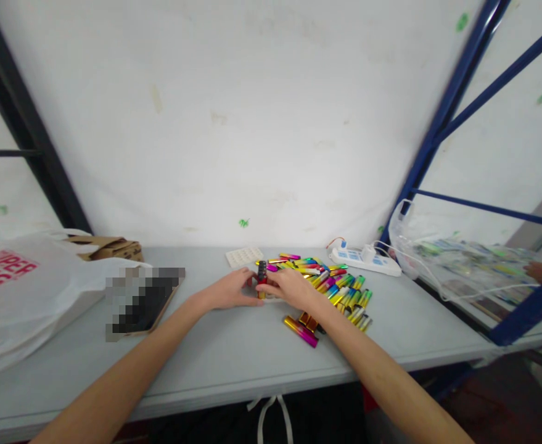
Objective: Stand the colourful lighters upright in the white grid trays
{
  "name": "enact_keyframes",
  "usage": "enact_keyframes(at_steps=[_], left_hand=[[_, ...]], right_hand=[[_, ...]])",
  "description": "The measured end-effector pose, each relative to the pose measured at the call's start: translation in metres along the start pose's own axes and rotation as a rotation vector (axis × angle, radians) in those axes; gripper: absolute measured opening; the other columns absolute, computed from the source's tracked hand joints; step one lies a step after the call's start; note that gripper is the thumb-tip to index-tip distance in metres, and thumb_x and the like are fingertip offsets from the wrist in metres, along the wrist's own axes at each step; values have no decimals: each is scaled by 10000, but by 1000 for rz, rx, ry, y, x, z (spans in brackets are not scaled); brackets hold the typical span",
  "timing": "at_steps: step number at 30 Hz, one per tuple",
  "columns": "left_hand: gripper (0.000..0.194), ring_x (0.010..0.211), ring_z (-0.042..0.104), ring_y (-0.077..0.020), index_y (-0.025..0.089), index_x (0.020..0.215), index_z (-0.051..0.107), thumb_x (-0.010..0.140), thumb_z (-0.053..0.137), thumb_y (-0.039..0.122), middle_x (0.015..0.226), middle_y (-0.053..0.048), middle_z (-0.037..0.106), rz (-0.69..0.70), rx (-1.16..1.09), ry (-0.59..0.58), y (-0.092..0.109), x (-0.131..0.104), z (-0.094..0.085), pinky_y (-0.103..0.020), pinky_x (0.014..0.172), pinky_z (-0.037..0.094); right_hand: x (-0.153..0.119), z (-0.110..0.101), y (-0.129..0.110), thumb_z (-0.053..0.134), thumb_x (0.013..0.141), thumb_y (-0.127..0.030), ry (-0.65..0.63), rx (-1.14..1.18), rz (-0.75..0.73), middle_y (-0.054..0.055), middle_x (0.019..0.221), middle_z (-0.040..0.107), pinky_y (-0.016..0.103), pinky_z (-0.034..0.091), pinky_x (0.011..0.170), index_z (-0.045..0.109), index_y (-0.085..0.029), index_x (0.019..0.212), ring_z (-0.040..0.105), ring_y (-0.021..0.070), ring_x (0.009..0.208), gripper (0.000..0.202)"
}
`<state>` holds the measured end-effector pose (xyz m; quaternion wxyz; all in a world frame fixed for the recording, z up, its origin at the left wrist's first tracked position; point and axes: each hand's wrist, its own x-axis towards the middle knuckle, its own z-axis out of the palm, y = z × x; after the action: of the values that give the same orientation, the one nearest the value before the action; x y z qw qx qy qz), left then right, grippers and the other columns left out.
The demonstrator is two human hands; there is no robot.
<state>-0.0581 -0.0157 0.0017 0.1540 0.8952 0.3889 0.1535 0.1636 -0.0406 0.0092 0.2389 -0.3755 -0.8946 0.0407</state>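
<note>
Between my two hands stands a narrow upright piece with a dark, ridged top and a red and gold lower part [262, 280]; its exact kind is too small to make out. My left hand [231, 290] curls against its left side, thumb and fingers closed in on it. From the right, my right hand [291, 287] pinches it with the fingertips. A white edge of something flat [273, 300] peeks out below my right hand. Shiny tubes in rainbow metallic colours [344, 296] lie in a loose pile beside and behind my right hand. A gold and magenta tube [301, 332] rests nearer the front.
A white gridded tray [245, 256] lies behind my hands. On the left are a phone [153, 302], a white plastic bag [44, 290] and brown cardboard [113, 248]. A white power strip [367, 260] with cables sits right, near a blue rack post [430, 145]. Another person's hand [541, 271] shows far right.
</note>
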Motion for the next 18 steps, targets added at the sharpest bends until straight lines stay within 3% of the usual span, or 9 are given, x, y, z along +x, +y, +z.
enact_keyframes(at_steps=[4, 8, 10, 13, 18], left_hand=[[609, 934, 603, -273, 161, 1105, 637, 741, 701, 645, 1048, -99, 659, -18, -28, -10, 1, -1, -2, -355, 835, 474], [645, 961, 604, -289, 143, 1146, 637, 737, 705, 638, 1077, -119, 660, -36, -36, -15, 2, -1, -3, -380, 860, 479], [658, 977, 603, -292, 143, 1165, 631, 737, 705, 636, 1107, -127, 659, -38, -41, -22, 1, -2, -3, -388, 876, 480], [660, 995, 605, -294, 151, 1179, 624, 740, 699, 638, 1137, -127, 660, -29, -47, -15, 0, -2, -2, -390, 894, 482], [637, 950, 619, -296, 152, 1109, 652, 732, 688, 664, 1071, -118, 676, -27, -27, 4, -1, -1, -1, -382, 857, 494]], right_hand=[[-6, -21, 18, 512, 987, -539, 43, 48, 69, 9, 694, 650, 247, 337, 612, 675, -191, 816, 540, 141, 613, 420], [-19, -49, 63, 489, 1019, -404, 197, -99, 408, 59, 786, 719, 270, 415, 724, 697, -167, 973, 633, 184, 742, 319], [-28, -62, 89, 539, 987, -291, 152, -166, 540, 97, 906, 752, 272, 445, 795, 697, -140, 1052, 673, 200, 860, 228], [-43, -76, 121, 543, 964, -217, 40, -252, 716, 120, 1074, 753, 266, 450, 892, 698, -131, 1147, 687, 207, 1001, 254], [-68, -80, 149, 543, 948, -196, -14, -321, 900, 209, 1126, 727, 332, 447, 937, 725, -90, 1115, 672, 289, 1093, 269]])
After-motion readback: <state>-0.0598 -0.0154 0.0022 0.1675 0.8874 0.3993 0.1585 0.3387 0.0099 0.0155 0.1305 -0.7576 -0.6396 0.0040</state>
